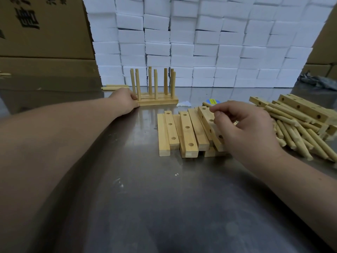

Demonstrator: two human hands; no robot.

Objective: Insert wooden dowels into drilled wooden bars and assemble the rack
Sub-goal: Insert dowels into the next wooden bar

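So, one rack point(156, 102) is already together: dowels standing upright in its base bars, at the far side of the steel table point(145, 198), with my left hand point(125, 101) gripping its left end. Plenty left though. The loose drilled bars point(187, 132) lie flat mid-table with empty holes, and the dowel pile point(299, 136) sits to the right. Just above those bars my right hand point(242, 128) pinches one pale dowel point(207, 104).

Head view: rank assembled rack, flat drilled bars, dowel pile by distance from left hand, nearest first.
1. Assembled rack: held at its end by the left hand, far centre.
2. Flat drilled bars: centre, by the right hand.
3. Dowel pile: far right.
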